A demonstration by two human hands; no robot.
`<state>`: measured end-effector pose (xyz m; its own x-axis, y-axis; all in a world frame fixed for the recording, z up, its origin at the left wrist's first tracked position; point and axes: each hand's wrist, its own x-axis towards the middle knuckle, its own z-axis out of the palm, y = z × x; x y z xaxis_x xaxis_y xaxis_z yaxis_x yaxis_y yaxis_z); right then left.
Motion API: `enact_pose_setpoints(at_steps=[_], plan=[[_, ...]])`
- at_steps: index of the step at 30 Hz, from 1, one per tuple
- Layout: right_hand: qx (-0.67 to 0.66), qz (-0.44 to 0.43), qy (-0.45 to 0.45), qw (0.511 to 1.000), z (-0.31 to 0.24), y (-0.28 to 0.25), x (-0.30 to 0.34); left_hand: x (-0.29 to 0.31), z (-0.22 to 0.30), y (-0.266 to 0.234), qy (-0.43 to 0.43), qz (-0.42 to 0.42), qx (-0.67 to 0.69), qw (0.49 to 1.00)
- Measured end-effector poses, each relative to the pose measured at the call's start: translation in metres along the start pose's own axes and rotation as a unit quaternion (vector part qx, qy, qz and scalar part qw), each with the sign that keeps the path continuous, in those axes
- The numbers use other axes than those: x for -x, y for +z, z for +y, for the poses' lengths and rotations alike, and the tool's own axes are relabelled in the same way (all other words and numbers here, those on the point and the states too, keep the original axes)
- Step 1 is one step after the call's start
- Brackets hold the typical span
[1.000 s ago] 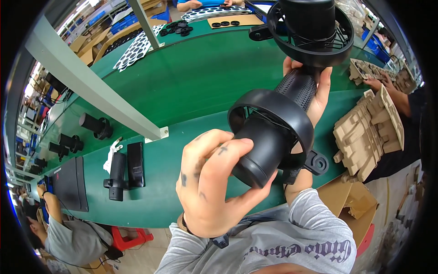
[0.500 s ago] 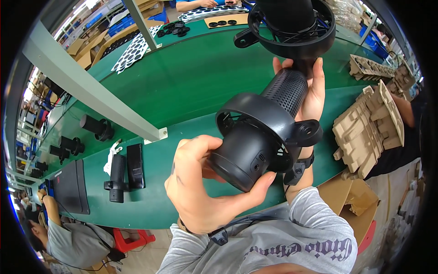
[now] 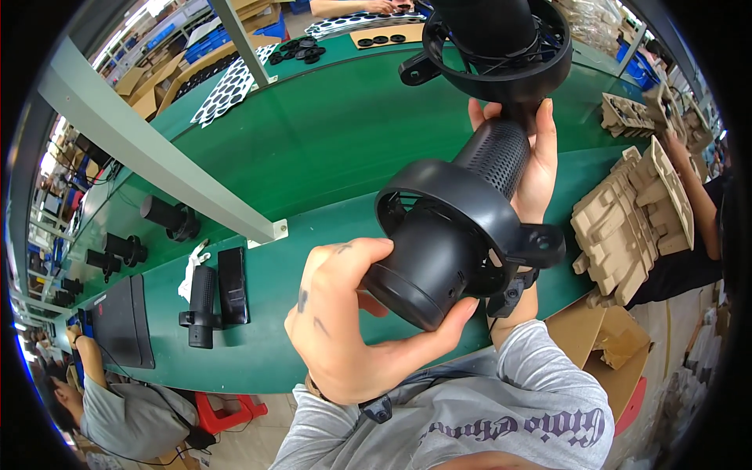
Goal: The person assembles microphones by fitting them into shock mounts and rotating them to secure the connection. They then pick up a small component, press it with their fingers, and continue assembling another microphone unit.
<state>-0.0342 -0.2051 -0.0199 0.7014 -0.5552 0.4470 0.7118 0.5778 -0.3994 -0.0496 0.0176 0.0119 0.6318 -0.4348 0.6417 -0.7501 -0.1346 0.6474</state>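
A black microphone [image 3: 419, 258], with a perforated upper end and a ring-shaped mount around its body, is held tilted over the green bench. My left hand [image 3: 345, 321] grips its smooth lower end between thumb and fingers. Behind the perforated end, my right hand [image 3: 540, 168] is closed with its fingertips up. Those fingertips also meet the narrow lower part of a second black microphone [image 3: 493, 39] in a similar ring mount, cut off by the upper edge. How my right hand shares its grip between the two is partly hidden.
Left on the bench [image 3: 266, 345] lie a smaller black microphone [image 3: 201, 301], a dark phone [image 3: 233, 286] and a black mat [image 3: 123, 321]. A pale metal post [image 3: 157, 149] rises nearby. Moulded pulp trays [image 3: 619, 227] stand at right, beside a co-worker's arm [image 3: 697, 188].
The held microphone has turned in my left hand and shifted slightly right; its mount's side lug swung right and down. The co-worker's arm at right has moved among the trays.
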Motion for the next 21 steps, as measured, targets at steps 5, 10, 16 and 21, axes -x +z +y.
enact_pose_setpoints(at_steps=[5,10,16,21], plan=[[-0.032,0.023,0.021,0.999,0.0035,0.0032,-0.0012,0.0023,0.0031,-0.0055,-0.044,-0.006,0.007,0.999],[-0.043,0.018,0.032,0.998,-0.0002,0.0006,-0.0013,0.0034,0.0035,-0.0046,-0.08,-0.027,0.044,0.995],[-0.013,0.003,0.059,0.998,0.0022,-0.0024,-0.0016,0.0037,0.0023,-0.0046,-0.09,-0.052,0.036,0.994],[-0.003,0.063,0.037,0.997,0.004,-0.0005,-0.0016,-0.0018,0.0058,-0.0028,0.061,-0.003,-0.084,0.995]])
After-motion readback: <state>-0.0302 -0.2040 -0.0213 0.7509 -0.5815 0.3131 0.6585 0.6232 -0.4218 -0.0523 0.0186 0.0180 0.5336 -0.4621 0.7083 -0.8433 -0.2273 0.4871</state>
